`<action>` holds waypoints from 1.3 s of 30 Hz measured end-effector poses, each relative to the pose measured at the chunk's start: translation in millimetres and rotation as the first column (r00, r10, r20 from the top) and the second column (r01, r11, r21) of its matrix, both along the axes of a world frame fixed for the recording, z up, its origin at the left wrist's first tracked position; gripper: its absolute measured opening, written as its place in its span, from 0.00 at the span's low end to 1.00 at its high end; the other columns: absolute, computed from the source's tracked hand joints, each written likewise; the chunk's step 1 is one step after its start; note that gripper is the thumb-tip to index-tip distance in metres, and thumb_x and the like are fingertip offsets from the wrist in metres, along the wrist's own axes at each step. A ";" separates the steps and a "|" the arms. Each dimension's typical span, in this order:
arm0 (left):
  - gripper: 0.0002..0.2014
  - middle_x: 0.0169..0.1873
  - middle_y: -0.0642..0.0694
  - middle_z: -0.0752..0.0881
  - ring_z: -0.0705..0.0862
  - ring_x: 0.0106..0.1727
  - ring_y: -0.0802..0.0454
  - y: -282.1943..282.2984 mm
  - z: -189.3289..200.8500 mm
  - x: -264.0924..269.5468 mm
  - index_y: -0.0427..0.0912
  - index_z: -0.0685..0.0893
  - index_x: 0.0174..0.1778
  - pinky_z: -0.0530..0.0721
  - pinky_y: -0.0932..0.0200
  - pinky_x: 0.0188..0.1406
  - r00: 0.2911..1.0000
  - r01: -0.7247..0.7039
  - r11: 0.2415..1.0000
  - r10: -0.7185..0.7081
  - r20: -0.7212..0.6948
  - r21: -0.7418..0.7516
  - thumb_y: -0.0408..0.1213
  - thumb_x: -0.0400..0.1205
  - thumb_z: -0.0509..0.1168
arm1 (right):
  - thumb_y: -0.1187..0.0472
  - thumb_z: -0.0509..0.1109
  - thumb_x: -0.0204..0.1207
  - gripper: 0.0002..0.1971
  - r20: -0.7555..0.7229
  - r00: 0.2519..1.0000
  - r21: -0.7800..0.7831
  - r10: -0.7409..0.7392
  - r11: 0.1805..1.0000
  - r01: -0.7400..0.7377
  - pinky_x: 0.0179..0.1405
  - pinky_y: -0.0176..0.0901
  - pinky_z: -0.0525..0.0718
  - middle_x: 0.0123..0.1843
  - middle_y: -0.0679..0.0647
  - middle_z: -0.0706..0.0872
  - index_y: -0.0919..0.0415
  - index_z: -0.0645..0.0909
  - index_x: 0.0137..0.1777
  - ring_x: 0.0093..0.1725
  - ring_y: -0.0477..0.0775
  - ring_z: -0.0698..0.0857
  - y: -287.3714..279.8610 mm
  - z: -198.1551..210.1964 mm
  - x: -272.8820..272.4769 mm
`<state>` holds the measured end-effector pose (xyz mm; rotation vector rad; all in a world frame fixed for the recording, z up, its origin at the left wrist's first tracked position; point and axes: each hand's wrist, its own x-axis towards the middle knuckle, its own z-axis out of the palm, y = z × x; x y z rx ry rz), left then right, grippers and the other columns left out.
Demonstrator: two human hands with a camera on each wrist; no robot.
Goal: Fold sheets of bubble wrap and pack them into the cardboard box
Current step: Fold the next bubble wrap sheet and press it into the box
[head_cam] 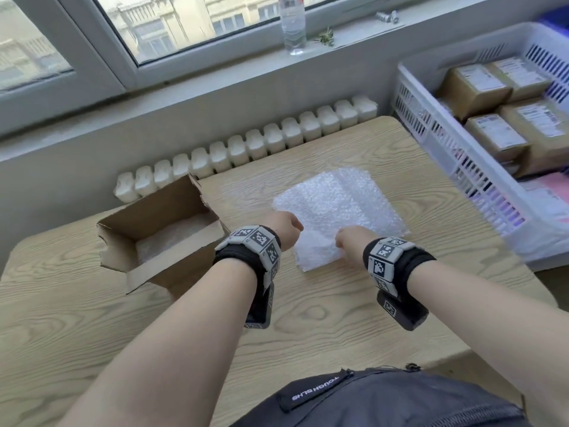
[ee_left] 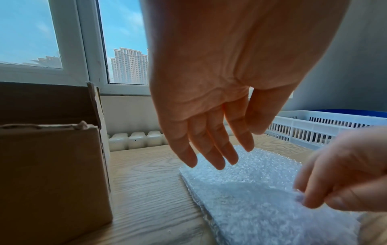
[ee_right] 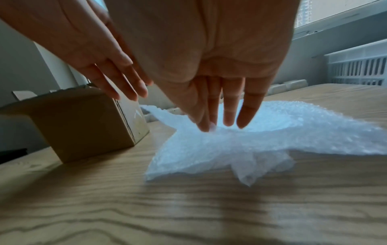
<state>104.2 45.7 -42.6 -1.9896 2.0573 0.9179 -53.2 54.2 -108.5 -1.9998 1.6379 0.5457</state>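
A stack of clear bubble wrap sheets (head_cam: 338, 208) lies on the pale wood-grain table (head_cam: 308, 334), just right of the open brown cardboard box (head_cam: 160, 232). The right hand (ee_right: 211, 86) pinches the top sheet's near edge between thumb and fingertips. The left hand (ee_left: 209, 102) hovers above the stack, fingers straight and slightly spread.

I count one cardboard box (head_cam: 160, 232) at the left of the frame and one stack of bubble wrap (head_cam: 338, 208) at its centre, sheets too blurred to number. My two hands, left (head_cam: 284, 224) and right (head_cam: 351, 238), show mid-frame. One white basket (head_cam: 455, 149) at the right shows five brown parcels (head_cam: 474, 87). One bottle (head_cam: 292, 23) stands at the top.
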 end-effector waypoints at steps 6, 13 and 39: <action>0.22 0.71 0.40 0.76 0.79 0.66 0.43 -6.6 2.9 -13.2 0.42 0.72 0.74 0.79 0.54 0.64 0.961 -0.263 0.953 0.247 -0.123 -0.148 0.35 0.83 0.59 | 0.68 0.60 0.78 0.12 0.412 0.897 -0.370 -0.160 0.870 0.325 0.54 0.50 0.84 0.55 0.54 0.86 0.56 0.81 0.56 0.53 0.58 0.84 -14.4 39.5 -23.5; 0.36 0.78 0.37 0.62 0.69 0.75 0.39 -26.0 29.2 -15.8 0.43 0.54 0.82 0.73 0.45 0.72 0.831 -0.534 0.826 0.472 -0.296 -0.180 0.44 0.80 0.65 | 0.69 0.60 0.76 0.14 0.717 0.696 -0.488 -0.039 0.684 0.541 0.47 0.34 0.71 0.54 0.60 0.83 0.63 0.85 0.56 0.52 0.58 0.82 -48.9 112.6 -48.1; 0.08 0.25 0.53 0.88 0.86 0.26 0.65 -46.8 92.7 26.2 0.48 0.83 0.41 0.80 0.62 0.41 0.278 -0.729 0.678 0.417 -0.865 0.092 0.35 0.84 0.62 | 0.78 0.73 0.69 0.11 0.952 -0.017 0.260 -0.306 0.776 0.574 0.31 0.38 0.90 0.34 0.56 0.88 0.62 0.84 0.34 0.33 0.54 0.86 -104.0 151.7 -72.0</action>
